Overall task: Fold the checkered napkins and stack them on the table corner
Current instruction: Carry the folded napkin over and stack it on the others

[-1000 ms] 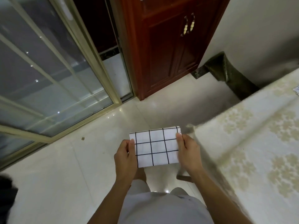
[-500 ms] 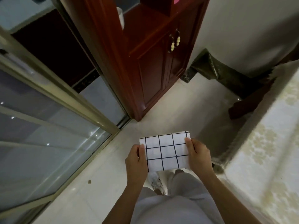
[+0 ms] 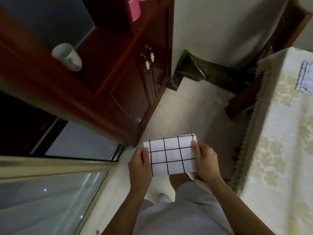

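A folded white napkin with a black grid [image 3: 171, 156] is held flat in the air above the floor, in front of my body. My left hand [image 3: 139, 164] grips its left edge with the thumb on top. My right hand [image 3: 205, 161] grips its right edge the same way. The table [image 3: 279, 150], covered with a cream flowered cloth with a fringe, stands to the right of my hands. Near its far corner lies a stack of folded checkered napkins [image 3: 305, 78], cut off by the frame edge.
A dark red wooden cabinet [image 3: 132, 82] stands ahead on the left, with a white cup [image 3: 66, 56] on its shelf. A glass sliding door [image 3: 50, 192] runs along the left. A dark wooden chair leg [image 3: 243, 100] shows beside the table's far end.
The view has swung up and to the right, bringing the table's far corner and the napkin stack into sight. Both hands keep the same hold on the folded napkin.
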Available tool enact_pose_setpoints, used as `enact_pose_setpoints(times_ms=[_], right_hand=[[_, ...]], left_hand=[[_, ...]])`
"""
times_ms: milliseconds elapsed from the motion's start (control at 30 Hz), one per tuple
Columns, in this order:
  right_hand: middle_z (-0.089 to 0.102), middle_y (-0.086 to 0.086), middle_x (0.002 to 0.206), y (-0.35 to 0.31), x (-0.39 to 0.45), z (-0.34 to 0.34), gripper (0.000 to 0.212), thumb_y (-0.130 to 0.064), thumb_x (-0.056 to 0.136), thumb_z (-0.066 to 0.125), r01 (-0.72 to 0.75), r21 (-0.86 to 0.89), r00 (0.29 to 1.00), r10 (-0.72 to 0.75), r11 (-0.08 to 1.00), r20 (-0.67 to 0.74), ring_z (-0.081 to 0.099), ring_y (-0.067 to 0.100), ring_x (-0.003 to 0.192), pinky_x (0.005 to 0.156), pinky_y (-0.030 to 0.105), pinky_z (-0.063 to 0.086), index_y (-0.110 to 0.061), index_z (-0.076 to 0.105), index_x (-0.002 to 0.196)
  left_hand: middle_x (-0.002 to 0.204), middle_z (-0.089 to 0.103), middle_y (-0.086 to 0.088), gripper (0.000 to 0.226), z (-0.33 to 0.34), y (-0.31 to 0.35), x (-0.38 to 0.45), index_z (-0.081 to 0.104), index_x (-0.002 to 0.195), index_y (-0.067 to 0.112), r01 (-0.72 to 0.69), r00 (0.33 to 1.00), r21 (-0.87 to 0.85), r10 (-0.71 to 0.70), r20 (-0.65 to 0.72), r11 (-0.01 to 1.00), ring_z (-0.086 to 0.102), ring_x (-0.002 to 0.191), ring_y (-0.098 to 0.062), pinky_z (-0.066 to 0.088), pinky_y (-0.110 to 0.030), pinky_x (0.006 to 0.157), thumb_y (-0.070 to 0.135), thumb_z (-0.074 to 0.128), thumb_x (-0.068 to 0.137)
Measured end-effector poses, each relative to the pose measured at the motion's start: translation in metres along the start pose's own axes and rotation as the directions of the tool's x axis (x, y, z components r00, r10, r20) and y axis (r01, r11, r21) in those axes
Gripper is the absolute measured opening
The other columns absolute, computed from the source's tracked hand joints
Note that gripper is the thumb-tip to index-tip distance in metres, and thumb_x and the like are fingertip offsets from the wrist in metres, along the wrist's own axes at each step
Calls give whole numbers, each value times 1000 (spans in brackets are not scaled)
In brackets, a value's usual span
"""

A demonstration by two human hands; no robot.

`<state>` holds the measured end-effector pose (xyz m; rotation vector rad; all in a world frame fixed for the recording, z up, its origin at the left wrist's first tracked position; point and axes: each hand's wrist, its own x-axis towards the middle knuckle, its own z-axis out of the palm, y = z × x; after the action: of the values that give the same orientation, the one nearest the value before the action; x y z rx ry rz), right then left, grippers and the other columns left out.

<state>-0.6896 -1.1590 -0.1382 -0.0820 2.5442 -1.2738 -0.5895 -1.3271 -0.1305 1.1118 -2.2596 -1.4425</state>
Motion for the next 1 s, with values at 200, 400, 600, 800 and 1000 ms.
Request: enact_pose_setpoints(times_ms=[200,400,600,800,1000], right_hand=[[54,0,59,-10,102,-16,43,-31,105,44,-102,77,995,103,992,-17,49,11,53,51,27,34,-15,48,65],[57,3,61,-10,191,-63,44,-35,104,45,-170,160,974,190,972,-121,52,16,54,55,41,42,-11,54,68],[52,0,56,4,235,-120,46,-34,103,46,-218,198,910,273,956,-313,47,10,54,52,27,32,-9,48,65],[54,1,58,30,254,-162,46,-36,104,44,-308,286,795,410,907,-446,49,13,58,51,24,31,-9,49,67],[58,-4,61,54,274,-210,44,-35,105,44,-400,405,620,568,822,-540,52,10,59,55,19,37,-15,56,68]], left_hand=[[60,48,-10,32,55,55,95,48,72,23,-42,997,96,36,71,994,45,54,-4,34,-17,49,20,47,104],[65,51,-18,35,129,114,177,48,72,11,-92,979,83,75,188,992,40,56,-9,38,-40,54,26,47,103],[59,50,-3,32,205,168,218,50,72,14,-241,928,90,202,315,966,40,53,-6,40,-45,55,24,50,103],[60,52,5,30,281,215,238,55,74,10,-325,816,53,251,521,944,46,55,-5,39,-32,55,20,51,103],[75,66,6,25,365,269,241,61,87,10,-395,623,3,266,736,919,64,69,3,45,-12,53,22,48,104]])
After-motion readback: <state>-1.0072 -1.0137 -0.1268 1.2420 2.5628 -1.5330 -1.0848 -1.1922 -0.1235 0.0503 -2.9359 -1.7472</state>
